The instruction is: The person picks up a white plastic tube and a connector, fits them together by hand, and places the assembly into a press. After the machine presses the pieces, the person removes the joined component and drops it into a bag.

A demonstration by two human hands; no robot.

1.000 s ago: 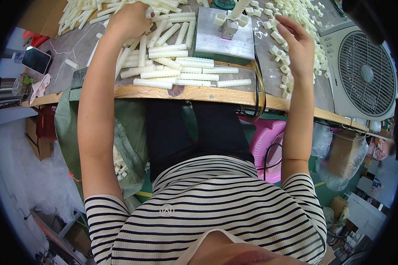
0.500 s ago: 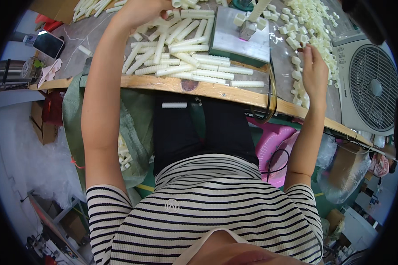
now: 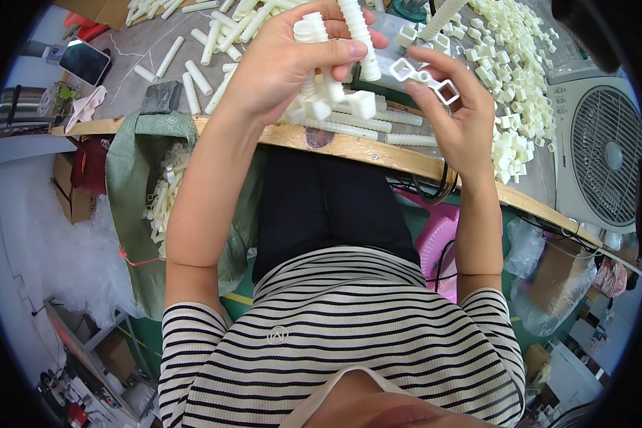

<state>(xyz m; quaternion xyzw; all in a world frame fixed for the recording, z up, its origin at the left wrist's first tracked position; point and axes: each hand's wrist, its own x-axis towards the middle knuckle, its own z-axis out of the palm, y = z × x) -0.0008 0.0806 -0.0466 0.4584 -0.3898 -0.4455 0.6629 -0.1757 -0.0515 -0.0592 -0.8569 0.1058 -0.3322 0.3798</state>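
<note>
Both hands have come off the workbench and risen toward the camera since a second ago, when they were spread far apart over the piles. Now they meet close together above the bench's wooden front edge.

The left hand is closed around a bundle of cream threaded plastic rods, thumb pressed across them, with several square-ended pieces sticking out below the palm. The right hand, just right of the left hand, pinches a small white double-ring clip between fingertips and thumb, and the clip almost touches the rods.

On the bench, beyond the hands, more loose rods lie scattered, and a heap of small square plastic nuts spreads along its right part. A dark block sits on the left part of the bench, with a phone farther left.

A green sack hangs open from the bench's left front edge, holding more cream plastic pieces. A white fan stands at the right end of the bench. A pink stool shows under the bench.
</note>
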